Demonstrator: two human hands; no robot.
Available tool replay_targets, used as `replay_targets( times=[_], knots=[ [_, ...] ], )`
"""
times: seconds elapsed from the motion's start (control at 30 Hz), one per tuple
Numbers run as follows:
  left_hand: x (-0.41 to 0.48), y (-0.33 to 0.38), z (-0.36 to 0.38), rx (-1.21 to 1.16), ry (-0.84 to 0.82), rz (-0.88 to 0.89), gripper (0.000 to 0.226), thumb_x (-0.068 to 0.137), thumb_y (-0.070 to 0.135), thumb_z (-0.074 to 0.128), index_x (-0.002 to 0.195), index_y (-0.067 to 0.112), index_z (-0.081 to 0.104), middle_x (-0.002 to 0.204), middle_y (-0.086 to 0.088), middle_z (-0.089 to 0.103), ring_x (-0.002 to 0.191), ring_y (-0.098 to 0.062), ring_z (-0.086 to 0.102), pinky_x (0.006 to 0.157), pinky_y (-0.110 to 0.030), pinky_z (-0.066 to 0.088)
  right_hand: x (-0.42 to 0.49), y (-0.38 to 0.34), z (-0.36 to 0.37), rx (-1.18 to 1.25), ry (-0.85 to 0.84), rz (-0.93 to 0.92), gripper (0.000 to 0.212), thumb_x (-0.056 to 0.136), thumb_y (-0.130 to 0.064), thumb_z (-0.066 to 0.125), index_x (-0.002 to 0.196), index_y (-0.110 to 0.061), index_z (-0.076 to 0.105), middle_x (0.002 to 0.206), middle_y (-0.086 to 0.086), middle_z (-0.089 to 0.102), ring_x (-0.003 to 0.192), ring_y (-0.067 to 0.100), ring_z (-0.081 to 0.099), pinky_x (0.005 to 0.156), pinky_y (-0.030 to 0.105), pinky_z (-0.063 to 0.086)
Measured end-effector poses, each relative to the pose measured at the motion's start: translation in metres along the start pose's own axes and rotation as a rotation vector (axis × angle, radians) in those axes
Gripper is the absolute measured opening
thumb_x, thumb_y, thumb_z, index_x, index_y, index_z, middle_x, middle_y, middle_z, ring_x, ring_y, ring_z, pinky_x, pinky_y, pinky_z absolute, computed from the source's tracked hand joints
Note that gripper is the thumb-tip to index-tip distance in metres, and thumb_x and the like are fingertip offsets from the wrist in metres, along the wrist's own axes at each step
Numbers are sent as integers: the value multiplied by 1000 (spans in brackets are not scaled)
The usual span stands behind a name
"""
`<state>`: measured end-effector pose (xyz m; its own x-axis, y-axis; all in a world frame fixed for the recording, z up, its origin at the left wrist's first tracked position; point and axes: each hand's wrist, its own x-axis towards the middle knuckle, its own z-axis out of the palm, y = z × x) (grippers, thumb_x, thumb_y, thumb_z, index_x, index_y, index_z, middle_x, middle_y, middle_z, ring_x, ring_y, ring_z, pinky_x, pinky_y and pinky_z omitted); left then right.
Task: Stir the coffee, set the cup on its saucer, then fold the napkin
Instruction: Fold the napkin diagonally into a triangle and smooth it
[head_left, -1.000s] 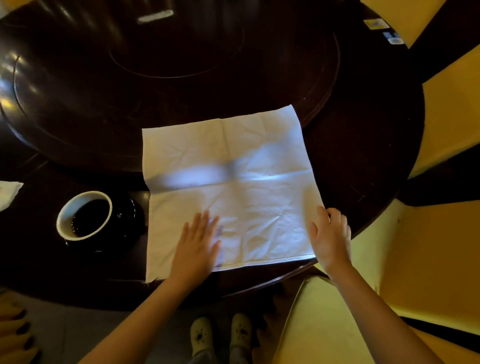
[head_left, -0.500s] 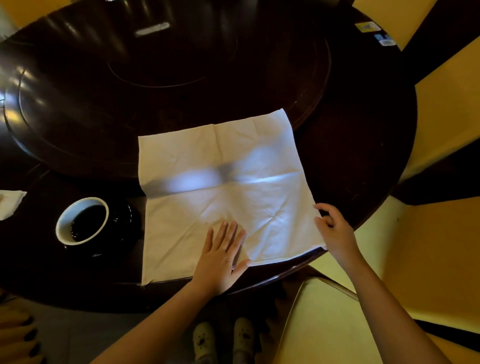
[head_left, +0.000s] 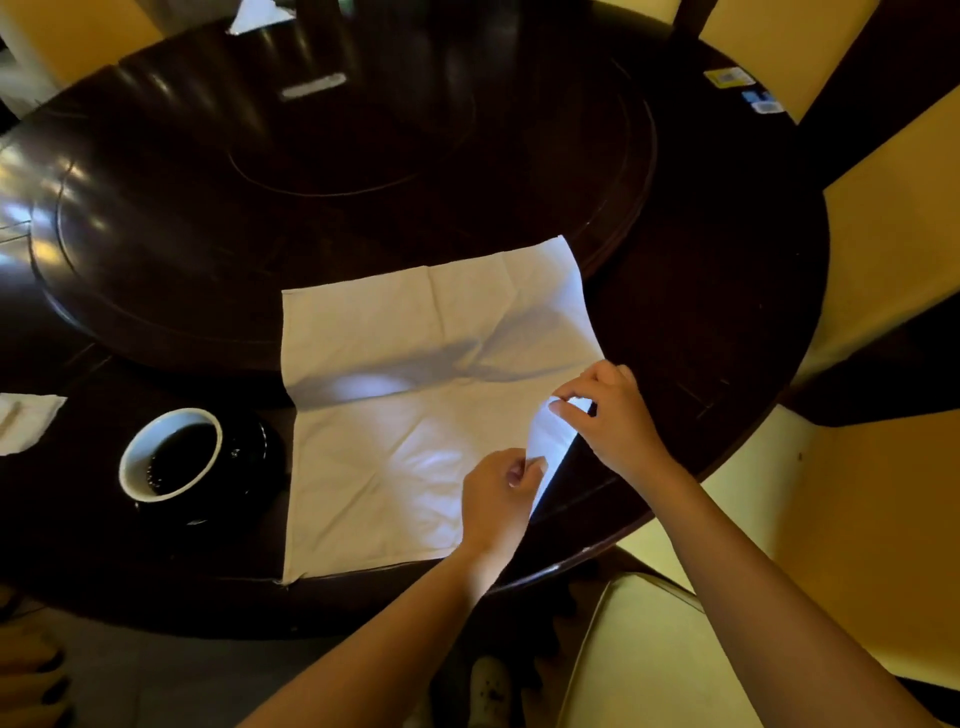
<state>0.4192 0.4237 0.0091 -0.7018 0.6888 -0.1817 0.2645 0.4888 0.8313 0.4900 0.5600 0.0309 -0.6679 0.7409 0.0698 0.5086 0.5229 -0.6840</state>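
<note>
Dark, glossy wood fills most of my view: a round table with yellow floor showing past its edge on the right. Nearest me, my left hand pinches the near right edge of the white napkin between thumb and fingers, and my right hand just beyond it grips the same lifted corner, so that corner stands up off the table while the rest of the cloth lies flat and open. Left of the napkin, a white-rimmed cup sits on a dark saucer, holding black coffee well below the rim. At the far left edge lies another white paper piece. Farther back, a raised round turntable covers the table's middle.
</note>
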Motion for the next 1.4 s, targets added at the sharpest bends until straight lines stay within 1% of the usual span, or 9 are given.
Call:
replay_targets(
  times=[0.17, 0.27, 0.4, 0.47, 0.6, 0.7, 0.87, 1.07, 1.4],
  knots=[
    [23, 7, -45, -266, 107, -148, 17, 84, 23, 62, 70, 13, 64, 67, 4, 58, 63, -12, 50, 60, -13, 39, 45, -35, 13, -51, -45, -183, 17, 85, -25, 64, 89, -10, 71, 102, 8, 63, 104, 26, 48, 87, 40, 39],
    [40, 7, -75, -243, 152, -141, 13, 85, 30, 62, 77, 21, 66, 73, 8, 63, 68, -12, 57, 64, -19, 45, 77, -60, 25, -48, -91, -282, 19, 89, -26, 59, 92, -10, 69, 100, 7, 66, 102, 25, 50, 87, 40, 37],
    [66, -3, -113, -261, 284, -156, 23, 86, 37, 60, 98, 19, 67, 89, 4, 66, 84, -11, 60, 76, -25, 49, 117, -102, 47, 1, -143, -370, 19, 90, -22, 57, 96, -6, 67, 96, 10, 65, 88, 18, 49, 74, 22, 37],
    [80, -9, -133, -300, 316, -172, 23, 87, 34, 61, 102, 16, 66, 91, 2, 67, 84, -12, 62, 73, -23, 50, 133, -124, 60, 47, -166, -381, 18, 90, -19, 58, 96, -4, 65, 93, 11, 64, 84, 18, 53, 67, 15, 38],
    [108, -19, -173, -453, 377, -220, 14, 85, 23, 64, 93, 11, 68, 79, -2, 68, 69, -13, 62, 56, -17, 47, 161, -168, 84, 112, -184, -376, 12, 89, -17, 58, 94, -7, 64, 90, 8, 60, 85, 21, 57, 74, 30, 49],
    [129, -27, -196, -466, 404, -270, 11, 85, 22, 63, 88, 14, 69, 80, 0, 69, 73, -15, 64, 58, -20, 48, 183, -196, 102, 90, -203, -367, 14, 90, -18, 57, 95, -8, 65, 95, 8, 62, 88, 18, 58, 78, 28, 51],
    [168, -37, -230, -149, 453, -296, 16, 89, 20, 54, 91, 10, 67, 81, -1, 62, 76, -20, 57, 65, -25, 41, 222, -221, 146, -12, -256, -310, 16, 90, -22, 57, 96, -11, 67, 99, 8, 64, 91, 19, 60, 79, 28, 52],
    [205, -54, -244, 126, 347, -352, 21, 92, 18, 47, 89, 8, 66, 86, -7, 66, 66, -17, 47, 58, -26, 37, 253, -223, 193, -144, -351, -211, 17, 89, -21, 58, 93, -9, 69, 98, 11, 67, 91, 25, 61, 71, 29, 46],
    [229, -67, -244, 178, 277, -328, 21, 86, 8, 52, 102, 12, 66, 101, -7, 66, 87, -22, 58, 63, -27, 39, 260, -194, 220, -257, -341, -168, 19, 89, -26, 58, 103, -15, 66, 107, 9, 62, 104, 26, 53, 87, 41, 48]
  ],
)
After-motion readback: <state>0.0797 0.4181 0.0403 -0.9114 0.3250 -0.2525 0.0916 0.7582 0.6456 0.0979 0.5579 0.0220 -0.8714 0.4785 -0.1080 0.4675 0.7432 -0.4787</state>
